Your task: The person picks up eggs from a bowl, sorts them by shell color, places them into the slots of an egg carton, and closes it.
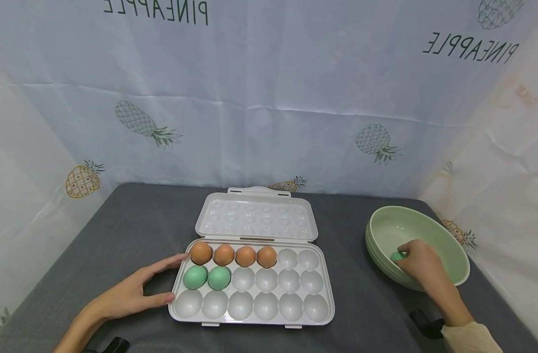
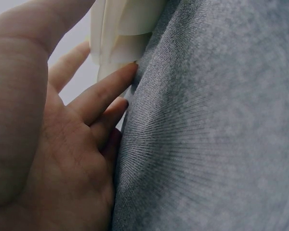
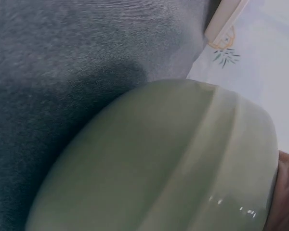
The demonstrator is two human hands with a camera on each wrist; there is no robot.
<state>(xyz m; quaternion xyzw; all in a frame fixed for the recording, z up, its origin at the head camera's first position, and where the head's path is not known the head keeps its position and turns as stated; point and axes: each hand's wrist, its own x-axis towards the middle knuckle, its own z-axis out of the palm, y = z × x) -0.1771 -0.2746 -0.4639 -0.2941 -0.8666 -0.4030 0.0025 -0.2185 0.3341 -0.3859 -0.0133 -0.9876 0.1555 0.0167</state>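
Pale-blue cloth (image 1: 269, 63) reads mirrored "PINEAPPLE" (image 1: 471, 47); right hand (image 1: 422, 263) pinches a green egg (image 1: 397, 256), left hand (image 1: 125, 294) touches the tray (image 1: 266, 306), fingers extended.

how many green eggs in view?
3: first egg and second egg from left, tray's middle row; third egg at right hand, in bowl. Hand may hide more.

At lower centre, a white egg carton (image 1: 253, 321), lid (image 1: 256, 215) folded back, holds 4 brown eggs (image 1: 245, 256) in its top row and 2 green eggs (image 1: 218, 278) in its middle row. At lower left, the left hand (image 1: 126, 293) touches its left edge. At lower right, the right hand (image 1: 421, 262) pinches 1 more green egg (image 1: 397, 256) inside stacked green bowls (image 1: 397, 223).
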